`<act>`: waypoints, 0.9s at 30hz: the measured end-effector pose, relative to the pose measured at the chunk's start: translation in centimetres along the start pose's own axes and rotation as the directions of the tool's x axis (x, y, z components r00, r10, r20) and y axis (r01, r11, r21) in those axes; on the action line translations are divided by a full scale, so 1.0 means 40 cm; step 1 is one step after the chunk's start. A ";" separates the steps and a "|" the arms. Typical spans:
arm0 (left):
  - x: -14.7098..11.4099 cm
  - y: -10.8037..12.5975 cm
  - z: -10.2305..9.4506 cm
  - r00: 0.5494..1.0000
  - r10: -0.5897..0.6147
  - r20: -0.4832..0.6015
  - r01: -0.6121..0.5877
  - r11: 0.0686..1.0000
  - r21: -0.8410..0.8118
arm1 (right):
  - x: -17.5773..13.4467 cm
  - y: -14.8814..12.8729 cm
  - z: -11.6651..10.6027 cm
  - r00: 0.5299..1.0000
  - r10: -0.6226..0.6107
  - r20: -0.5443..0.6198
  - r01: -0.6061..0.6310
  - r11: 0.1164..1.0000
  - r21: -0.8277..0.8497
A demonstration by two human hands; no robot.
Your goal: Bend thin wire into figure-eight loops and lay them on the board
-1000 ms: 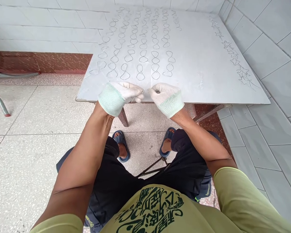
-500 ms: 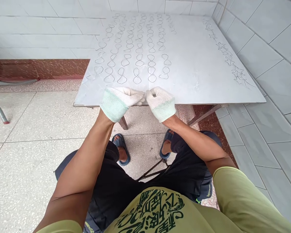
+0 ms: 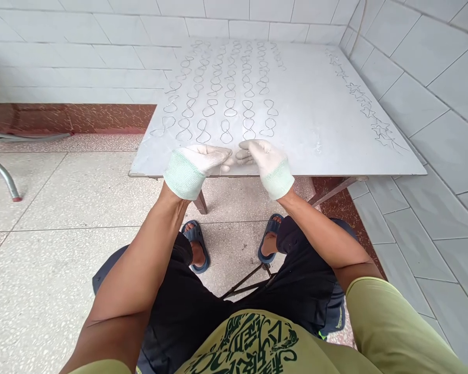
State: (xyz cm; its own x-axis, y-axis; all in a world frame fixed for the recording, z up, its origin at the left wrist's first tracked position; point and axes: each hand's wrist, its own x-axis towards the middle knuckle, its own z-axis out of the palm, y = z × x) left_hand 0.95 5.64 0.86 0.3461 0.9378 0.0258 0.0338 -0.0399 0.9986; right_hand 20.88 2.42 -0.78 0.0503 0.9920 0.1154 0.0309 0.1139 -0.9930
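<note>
Both gloved hands sit at the near edge of the white board (image 3: 327, 124), fingertips almost meeting; the left hand (image 3: 197, 163) is curled with its thumb and fingers pinched on a thin wire (image 3: 221, 167), which shows as a faint line dropping just beside its fingertips. The right hand (image 3: 263, 158) has changed since half a second ago: then it was a closed fist pressed knuckle to knuckle against the left, now it has rolled outward and its fingers reach toward the left hand's tips, though whether they grip the wire too is hard to tell at this size. Just beyond both hands lie the rows of figure-eight wire loops (image 3: 226, 98), the nearest row close ahead of the fingertips, and far off past the right hand runs a line of star-shaped wire pieces (image 3: 368, 111)
</note>
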 end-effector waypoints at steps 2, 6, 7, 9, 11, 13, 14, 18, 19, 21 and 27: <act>0.000 0.000 -0.003 0.999 0.031 0.018 -0.031 0.999 -0.015 | 0.003 -0.012 -0.007 0.999 0.031 0.011 -0.032 0.999 0.024; 0.008 -0.013 -0.007 0.997 0.043 0.066 -0.037 0.995 -0.096 | 0.004 -0.023 -0.010 0.993 0.076 0.085 -0.078 0.997 0.021; 0.011 -0.018 -0.007 0.996 0.046 0.083 -0.035 0.991 -0.128 | 0.003 -0.025 -0.010 0.992 0.079 0.095 -0.081 0.996 0.023; 0.018 -0.027 -0.006 0.993 0.045 0.111 -0.025 0.983 -0.181 | -0.001 -0.028 -0.010 0.991 0.083 0.104 -0.087 0.995 0.038; 0.025 -0.033 -0.004 0.993 0.033 0.115 -0.006 0.975 -0.221 | -0.003 -0.030 -0.010 0.989 0.093 0.113 -0.099 0.994 0.052; 0.030 -0.038 -0.002 0.997 0.008 0.076 0.012 0.965 -0.263 | -0.004 -0.033 -0.011 0.988 0.103 0.117 -0.108 0.993 0.043; 0.032 -0.039 -0.002 0.999 -0.007 0.038 0.017 0.959 -0.285 | -0.004 -0.033 -0.010 0.988 0.104 0.111 -0.108 0.994 0.029; 0.032 -0.038 -0.004 0.995 -0.068 -0.070 0.044 0.952 -0.303 | -0.003 -0.031 -0.007 0.995 0.081 0.064 -0.078 0.995 -0.055; 0.029 -0.035 -0.005 0.995 -0.072 -0.072 0.048 0.957 -0.286 | -0.003 -0.028 -0.005 0.996 0.071 0.055 -0.067 0.995 -0.080; 0.020 -0.025 -0.006 0.997 -0.056 -0.058 0.041 0.973 -0.226 | -0.002 -0.019 -0.002 0.998 0.043 0.047 -0.037 0.991 -0.126; -0.003 -0.002 0.005 0.999 -0.029 0.019 0.031 0.997 -0.070 | -0.006 -0.010 0.006 0.993 0.059 0.106 -0.050 0.995 -0.090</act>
State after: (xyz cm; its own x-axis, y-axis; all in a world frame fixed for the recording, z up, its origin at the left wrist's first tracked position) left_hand 1.11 5.48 0.76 0.3626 0.9319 -0.0043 -0.0216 0.0131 0.9997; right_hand 20.62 2.17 -0.40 -0.0544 0.9971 0.0528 0.1182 0.0590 -0.9912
